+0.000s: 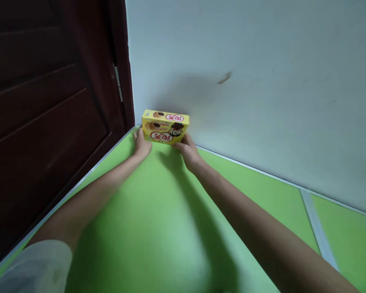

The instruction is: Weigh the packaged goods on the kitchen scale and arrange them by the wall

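A yellow snack box (pixel 164 129) with red lettering and pictures of a filled biscuit stands on its long edge, near the corner where the wall meets the door. My left hand (pixel 142 143) grips its lower left end, the fingers partly hidden along the side. At the lower right end, my right hand (pixel 189 150) holds the box with the thumb at the front and fingers around the side. Whether the bottom of the box touches the green surface I cannot tell.
A dark brown panelled door (pixel 49 101) with a metal hinge (pixel 118 83) rises on the left. Behind the box is a pale wall (pixel 262 101) with a chipped mark (pixel 225 77). The green surface (pixel 158 219) has a silvery strip (pixel 319 228) at right.
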The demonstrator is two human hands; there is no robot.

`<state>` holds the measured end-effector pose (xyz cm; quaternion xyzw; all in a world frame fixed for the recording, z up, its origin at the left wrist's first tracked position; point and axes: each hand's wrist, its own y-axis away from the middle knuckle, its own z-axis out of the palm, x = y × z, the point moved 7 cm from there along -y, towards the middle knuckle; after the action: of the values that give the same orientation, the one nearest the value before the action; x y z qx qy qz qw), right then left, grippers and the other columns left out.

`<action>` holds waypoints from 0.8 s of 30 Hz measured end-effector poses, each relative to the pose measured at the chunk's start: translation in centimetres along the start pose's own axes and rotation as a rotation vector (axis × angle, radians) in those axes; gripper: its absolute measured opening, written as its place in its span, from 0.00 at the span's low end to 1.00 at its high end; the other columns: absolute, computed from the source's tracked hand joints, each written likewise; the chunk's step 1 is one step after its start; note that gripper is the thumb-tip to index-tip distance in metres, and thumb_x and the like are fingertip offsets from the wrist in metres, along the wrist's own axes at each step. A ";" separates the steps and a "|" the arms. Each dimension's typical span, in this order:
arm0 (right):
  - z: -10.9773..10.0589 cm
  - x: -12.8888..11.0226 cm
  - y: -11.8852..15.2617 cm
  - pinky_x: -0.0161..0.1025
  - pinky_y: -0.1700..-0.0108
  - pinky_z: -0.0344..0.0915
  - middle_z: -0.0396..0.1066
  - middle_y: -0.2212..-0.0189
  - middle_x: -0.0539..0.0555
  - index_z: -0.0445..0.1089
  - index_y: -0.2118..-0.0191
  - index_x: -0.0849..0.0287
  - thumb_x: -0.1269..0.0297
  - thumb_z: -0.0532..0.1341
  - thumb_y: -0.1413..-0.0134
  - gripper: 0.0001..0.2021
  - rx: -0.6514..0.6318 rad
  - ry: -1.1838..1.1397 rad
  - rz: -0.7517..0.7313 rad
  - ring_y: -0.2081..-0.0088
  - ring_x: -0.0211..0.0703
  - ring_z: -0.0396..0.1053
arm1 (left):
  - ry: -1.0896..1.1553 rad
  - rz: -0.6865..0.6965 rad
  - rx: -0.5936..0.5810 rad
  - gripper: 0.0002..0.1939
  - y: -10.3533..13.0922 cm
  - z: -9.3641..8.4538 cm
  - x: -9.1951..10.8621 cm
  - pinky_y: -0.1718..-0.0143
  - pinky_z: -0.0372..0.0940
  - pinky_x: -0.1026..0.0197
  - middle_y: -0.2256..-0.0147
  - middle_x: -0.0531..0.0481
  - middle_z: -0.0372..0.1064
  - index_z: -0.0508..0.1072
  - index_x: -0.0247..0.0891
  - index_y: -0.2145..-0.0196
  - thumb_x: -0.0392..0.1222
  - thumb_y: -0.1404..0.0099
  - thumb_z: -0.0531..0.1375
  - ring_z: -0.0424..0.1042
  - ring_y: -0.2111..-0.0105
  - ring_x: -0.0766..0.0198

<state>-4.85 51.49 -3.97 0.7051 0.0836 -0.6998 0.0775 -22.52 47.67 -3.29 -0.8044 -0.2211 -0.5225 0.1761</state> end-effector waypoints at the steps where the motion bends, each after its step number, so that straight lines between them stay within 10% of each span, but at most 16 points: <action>1: -0.9 -0.3 1.5 0.56 0.44 0.64 0.70 0.47 0.59 0.62 0.50 0.58 0.70 0.58 0.66 0.29 -0.007 -0.008 0.008 0.46 0.54 0.67 | 0.001 0.002 -0.033 0.42 1.8 0.1 0.2 0.35 0.49 0.57 0.40 0.44 0.57 0.57 0.41 0.40 0.20 0.53 0.53 0.54 0.36 0.56; 8: -8.5 -4.0 17.0 0.57 0.39 0.58 0.62 0.39 0.54 0.63 0.45 0.51 0.67 0.59 0.56 0.27 -0.028 0.063 0.075 0.37 0.54 0.57 | 0.059 0.074 -0.321 0.45 17.9 1.0 2.4 0.32 0.40 0.57 0.32 0.44 0.44 0.47 0.35 0.34 0.22 0.50 0.51 0.41 0.32 0.57; 16: -16.5 -7.0 39.6 0.59 0.46 0.68 0.60 0.37 0.54 0.49 0.34 0.40 0.49 0.60 0.50 0.37 0.175 0.480 0.263 0.39 0.63 0.60 | 0.081 -0.026 -0.619 0.39 37.4 -4.0 4.5 0.33 0.45 0.51 0.32 0.53 0.43 0.48 0.48 0.33 0.41 0.40 0.56 0.37 0.31 0.53; 24: -15.2 -5.6 47.0 0.63 0.40 0.59 0.52 0.34 0.57 0.40 0.31 0.46 0.51 0.55 0.44 0.38 0.096 0.465 0.247 0.35 0.61 0.53 | -0.074 -0.048 -0.567 0.38 43.1 -5.7 0.6 0.33 0.37 0.50 0.32 0.43 0.44 0.47 0.39 0.34 0.49 0.38 0.54 0.35 0.31 0.52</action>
<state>20.53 9.05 1.36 0.8546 -0.0210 -0.5076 0.1073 -3.38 8.69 -2.78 -0.8346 -0.0914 -0.5379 -0.0765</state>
